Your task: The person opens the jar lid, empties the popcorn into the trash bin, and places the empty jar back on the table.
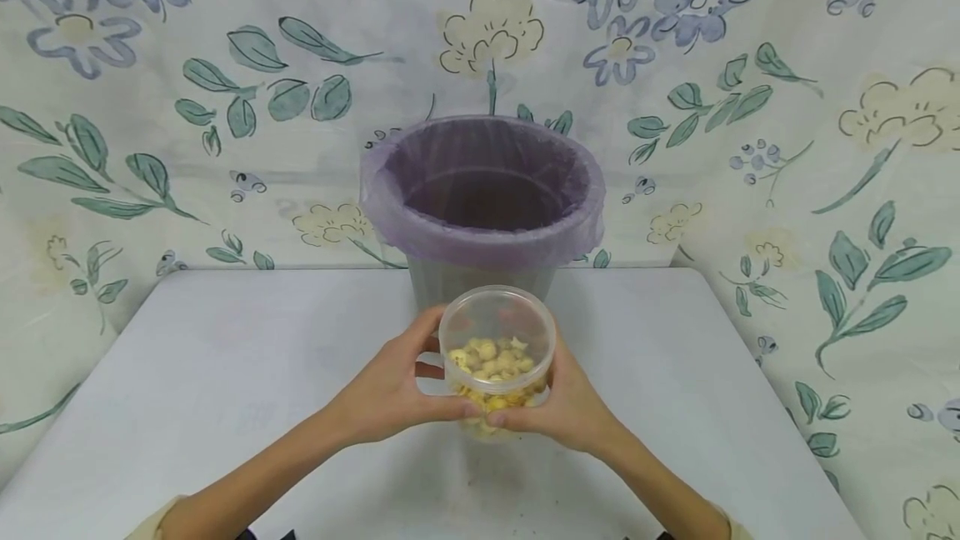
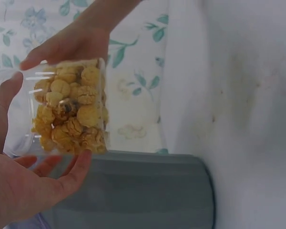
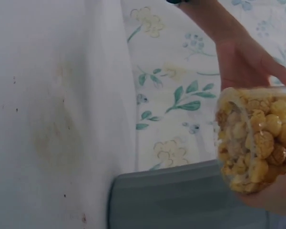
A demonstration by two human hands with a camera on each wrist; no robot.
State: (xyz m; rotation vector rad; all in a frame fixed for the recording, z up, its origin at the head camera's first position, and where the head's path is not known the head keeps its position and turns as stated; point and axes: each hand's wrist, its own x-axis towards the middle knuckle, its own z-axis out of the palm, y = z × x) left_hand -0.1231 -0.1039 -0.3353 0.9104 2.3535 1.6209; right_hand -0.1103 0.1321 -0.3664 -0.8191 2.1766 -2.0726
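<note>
Between my two hands is a clear round plastic tub (image 1: 497, 315), partly filled with yellow popcorn (image 1: 491, 361). My left hand (image 1: 393, 386) grips its left side, thumb across the front and fingers curled round behind. From the right, my right hand (image 1: 573, 402) holds it the same way, the two thumbtips close together. Both wrist views show the tub (image 2: 71, 109) raised off the table. Whether a clear lid covers its top I cannot tell. Just beyond the tub stands a grey bin (image 1: 483, 277) with a purple liner (image 1: 487, 247) folded over its rim.
The bin stands near the back edge of a white table (image 1: 262, 357). Small dark specks and faint stains mark the tabletop near me. Floral cloth (image 1: 300, 165) hangs behind the table and along its sides.
</note>
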